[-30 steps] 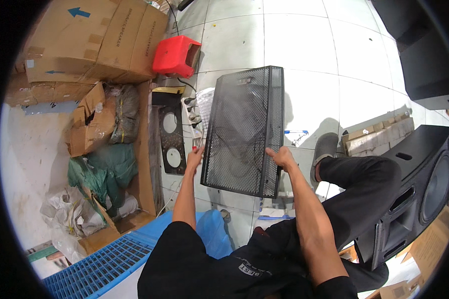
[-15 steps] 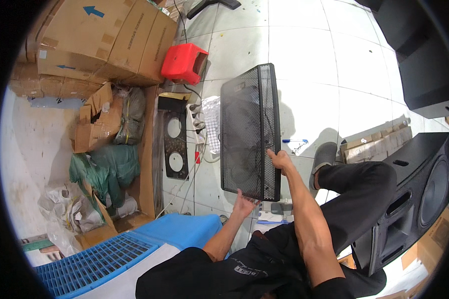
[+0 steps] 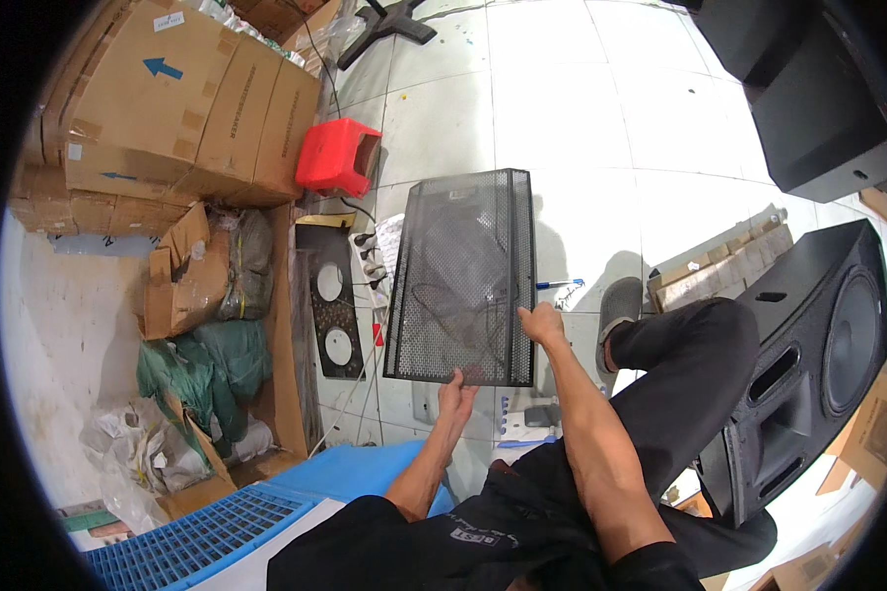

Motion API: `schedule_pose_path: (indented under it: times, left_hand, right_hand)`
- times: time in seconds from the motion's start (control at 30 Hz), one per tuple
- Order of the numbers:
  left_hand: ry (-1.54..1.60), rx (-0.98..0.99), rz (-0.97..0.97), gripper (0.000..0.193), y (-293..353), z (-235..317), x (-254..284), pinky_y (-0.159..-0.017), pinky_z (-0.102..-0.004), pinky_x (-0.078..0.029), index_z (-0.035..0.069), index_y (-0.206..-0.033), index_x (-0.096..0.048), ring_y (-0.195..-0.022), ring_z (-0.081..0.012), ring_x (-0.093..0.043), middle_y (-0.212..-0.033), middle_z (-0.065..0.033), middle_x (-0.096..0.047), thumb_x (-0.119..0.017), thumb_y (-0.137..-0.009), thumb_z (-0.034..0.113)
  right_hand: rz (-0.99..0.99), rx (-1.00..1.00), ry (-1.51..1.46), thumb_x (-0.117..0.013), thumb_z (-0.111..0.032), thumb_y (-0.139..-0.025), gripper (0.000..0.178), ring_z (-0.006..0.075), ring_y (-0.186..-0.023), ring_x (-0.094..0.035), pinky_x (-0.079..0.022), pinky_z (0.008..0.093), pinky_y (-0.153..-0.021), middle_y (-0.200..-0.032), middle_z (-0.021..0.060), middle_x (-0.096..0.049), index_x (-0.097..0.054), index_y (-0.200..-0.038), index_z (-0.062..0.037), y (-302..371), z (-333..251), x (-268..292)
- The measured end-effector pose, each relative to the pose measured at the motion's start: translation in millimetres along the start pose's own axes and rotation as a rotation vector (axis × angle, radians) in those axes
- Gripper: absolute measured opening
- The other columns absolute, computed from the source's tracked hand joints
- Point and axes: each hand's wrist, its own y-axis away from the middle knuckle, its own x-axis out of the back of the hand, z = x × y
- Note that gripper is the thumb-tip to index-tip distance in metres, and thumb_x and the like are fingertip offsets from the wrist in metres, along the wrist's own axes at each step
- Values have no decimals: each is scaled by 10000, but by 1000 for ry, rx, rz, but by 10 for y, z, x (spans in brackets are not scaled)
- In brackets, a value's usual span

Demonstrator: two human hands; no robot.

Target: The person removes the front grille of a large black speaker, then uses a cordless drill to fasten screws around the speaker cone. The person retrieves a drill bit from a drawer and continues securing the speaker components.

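Head view: both hands hold a black, perforated-metal grille panel (image 3: 463,266) at mid-frame.
Its mesh face, more steeply angled half a second ago, now turns broadly toward the camera, exposing its folded side. The left hand (image 3: 454,396) grips the lower edge, the right hand (image 3: 541,323) the right edge, above smooth white floor tiles (image 3: 581,118).

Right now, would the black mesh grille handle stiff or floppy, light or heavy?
Probably stiff: the black mesh grille shows no obvious sag, with the left hand at its near edge and the right hand at its right side. Likely light for its size: it looks perforated and see-through.
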Motion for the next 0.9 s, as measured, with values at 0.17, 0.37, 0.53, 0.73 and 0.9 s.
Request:
schedule_pose_path:
  times: [0.17,0.37,0.53,0.73,0.9]
  left_hand:
    - [-80,-46,-7,192,-513,0,357,-814,-487,-553,17,-1132,-559,-980,-291,-629,-1129,-131,-616,-578,-1007,161]
    - [-210,161,-79,281,-1268,139,778,-893,-429,-545,7,-1176,-567,-1066,-294,-610,-1162,-138,-616,-568,-992,219]
    - [-50,319,111,553,-1452,160,514,-1082,-576,-387,26,-1338,-518,-1270,-400,-496,-1394,-205,-520,-585,-924,387]
    - [-149,322,68,598,-1542,102,365,-1095,-573,-366,76,-1363,-530,-1318,-395,-464,-1433,-136,-516,-506,-924,481]
    - [-170,347,144,589,-1653,125,347,-1076,-581,-340,129,-1365,-532,-1276,-378,-472,-1390,-112,-546,-516,-908,501]
  right_hand:
    - [103,132,-19,-641,-464,-893,554,461,-1063,-636,-501,498,-931,-1073,307,-670,-643,-1068,62,451,-527,456]
    - [358,724,-307,-590,-417,-955,524,445,-991,-636,-506,481,-838,-1021,277,-672,-605,-1172,60,1677,-944,1285]
    - [681,849,-448,-658,-258,-938,407,363,-960,-695,-558,416,-822,-1092,237,-686,-611,-1199,50,3029,76,1995]
    - [1324,87,-623,-590,-160,-1000,273,160,-876,-686,-536,280,-802,-1010,117,-730,-663,-1182,29,4054,1625,2546]
    - [1567,-219,-565,-575,-176,-1013,326,137,-845,-672,-537,257,-768,-998,144,-716,-637,-1192,89,4528,2612,2366]
